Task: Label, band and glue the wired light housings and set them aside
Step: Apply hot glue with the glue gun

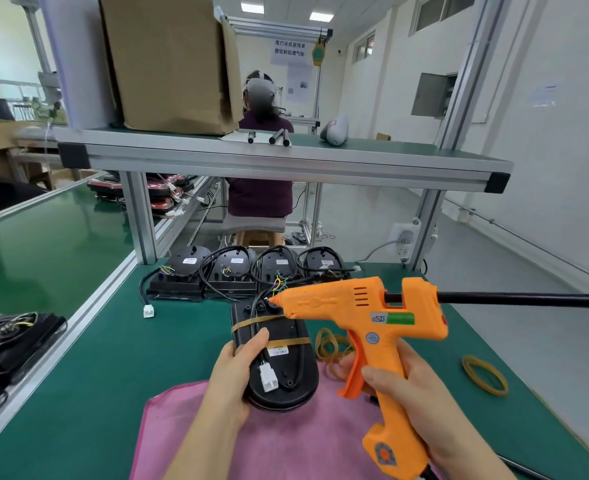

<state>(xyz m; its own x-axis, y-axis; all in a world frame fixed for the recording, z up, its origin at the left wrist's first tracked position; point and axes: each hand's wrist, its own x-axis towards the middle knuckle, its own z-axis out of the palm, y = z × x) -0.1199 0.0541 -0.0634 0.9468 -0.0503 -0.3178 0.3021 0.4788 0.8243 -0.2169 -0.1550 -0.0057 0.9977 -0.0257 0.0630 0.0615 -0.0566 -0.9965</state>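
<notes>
Black housing (298, 363) left hand (230, 374), gun (372, 308) right hand (412, 388)

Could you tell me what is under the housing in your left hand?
The housing is partly over a pink cloth, its far end over the green tabletop; directly beneath is hidden.

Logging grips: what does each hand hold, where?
Left hand grips the black oval light housing by its left edge; right hand, the orange glue gun by its handle.

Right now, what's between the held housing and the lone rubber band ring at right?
Head view: right of the housing, a loose pile of rubber bands, then the right hand gripping the glue gun; then bare green mat up to the ring.
</notes>
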